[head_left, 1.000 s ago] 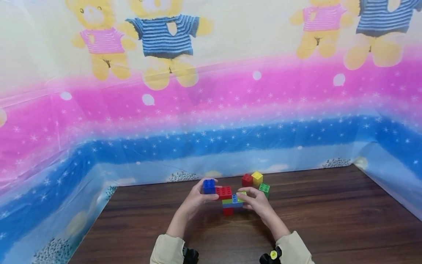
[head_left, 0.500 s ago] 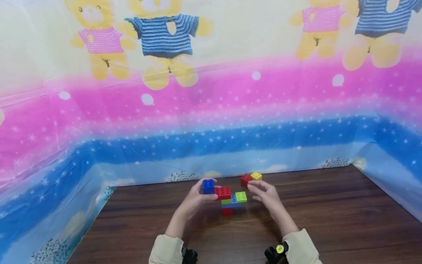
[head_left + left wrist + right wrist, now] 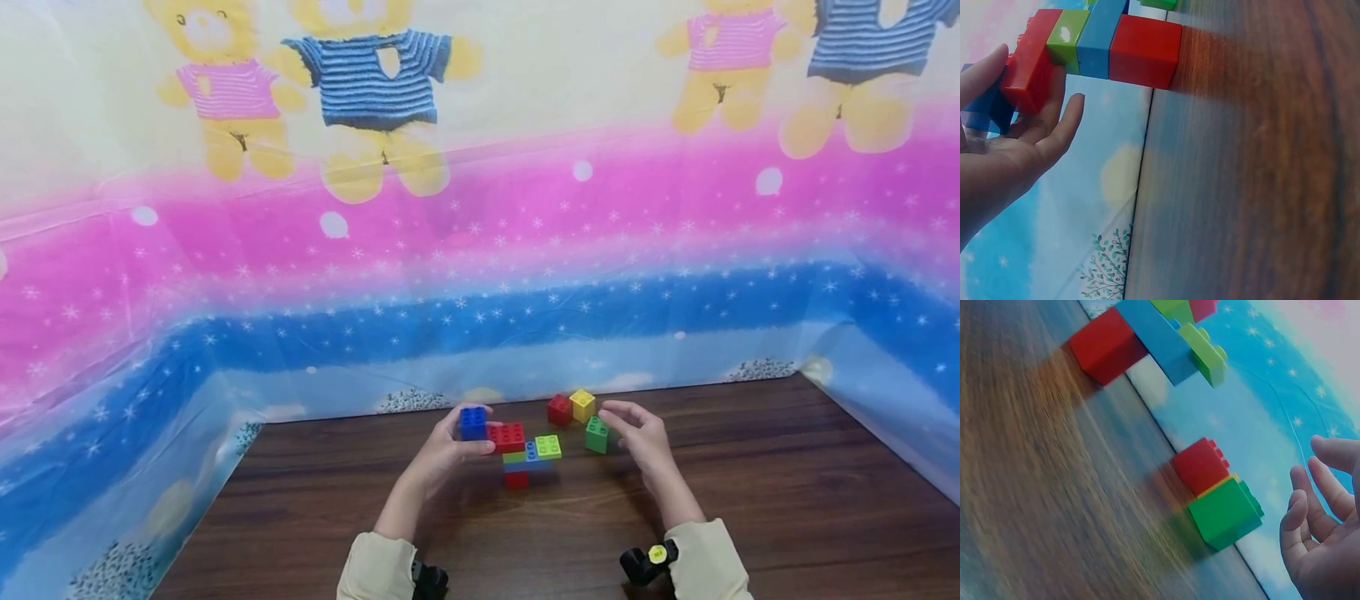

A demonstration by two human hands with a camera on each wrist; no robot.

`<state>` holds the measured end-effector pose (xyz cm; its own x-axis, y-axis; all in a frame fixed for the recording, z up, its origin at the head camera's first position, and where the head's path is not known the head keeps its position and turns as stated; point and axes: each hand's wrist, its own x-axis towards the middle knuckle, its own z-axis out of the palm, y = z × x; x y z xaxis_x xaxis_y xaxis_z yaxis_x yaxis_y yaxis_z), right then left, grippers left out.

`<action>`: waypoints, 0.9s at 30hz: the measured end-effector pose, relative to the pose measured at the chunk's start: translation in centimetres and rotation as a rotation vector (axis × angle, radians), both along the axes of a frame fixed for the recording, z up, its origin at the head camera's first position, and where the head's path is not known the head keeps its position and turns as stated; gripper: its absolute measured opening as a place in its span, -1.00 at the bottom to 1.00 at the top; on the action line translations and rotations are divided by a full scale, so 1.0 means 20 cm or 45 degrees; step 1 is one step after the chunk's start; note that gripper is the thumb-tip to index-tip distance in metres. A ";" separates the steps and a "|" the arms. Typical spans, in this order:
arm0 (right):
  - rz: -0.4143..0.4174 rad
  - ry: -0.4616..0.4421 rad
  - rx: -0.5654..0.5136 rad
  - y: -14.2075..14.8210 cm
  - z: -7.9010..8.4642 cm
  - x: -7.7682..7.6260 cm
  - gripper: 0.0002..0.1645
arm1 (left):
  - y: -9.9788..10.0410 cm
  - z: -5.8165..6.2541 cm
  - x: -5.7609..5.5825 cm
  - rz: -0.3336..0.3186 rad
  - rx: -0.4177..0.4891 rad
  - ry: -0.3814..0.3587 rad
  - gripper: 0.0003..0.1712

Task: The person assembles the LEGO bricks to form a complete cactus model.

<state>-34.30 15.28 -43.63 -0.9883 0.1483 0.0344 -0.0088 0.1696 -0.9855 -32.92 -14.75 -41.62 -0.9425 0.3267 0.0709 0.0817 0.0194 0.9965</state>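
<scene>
On the dark wood-grain surface (image 3: 330,508), a toy-brick structure (image 3: 512,447) stands, its upper end gripped by the left hand (image 3: 441,457).
From its base it climbs red, light blue, lime, red, dark blue; the right hand (image 3: 643,437), fingers relaxed, hovers beside a green brick (image 3: 597,436), near red (image 3: 559,410) and yellow bricks (image 3: 582,405).

The right grip (image 3: 639,435) is off the lime-green brick (image 3: 548,447) that its fingers covered a second ago and is now farther right, its fingertips near the green block (image 3: 596,435). That block, hidden behind the hand half a second ago, now shows, and the yellow block (image 3: 582,405) is uncovered too. The right sleeve (image 3: 708,557) is also farther right.
</scene>
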 end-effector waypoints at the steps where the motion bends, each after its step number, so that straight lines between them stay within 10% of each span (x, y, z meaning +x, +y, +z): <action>1: -0.002 0.002 0.004 0.01 0.00 0.00 -0.44 | 0.00 0.00 0.00 0.003 -0.001 0.000 -0.39; 27: 0.160 -0.057 0.218 0.01 -0.13 -0.03 -0.23 | 0.00 0.00 0.00 0.002 -0.017 0.004 -0.43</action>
<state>-34.87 15.48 -46.27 -0.9998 0.0193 0.0039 0.0028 0.3350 -0.9422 -32.84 -14.68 -41.56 -0.9427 0.3264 0.0693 0.0847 0.0332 0.9959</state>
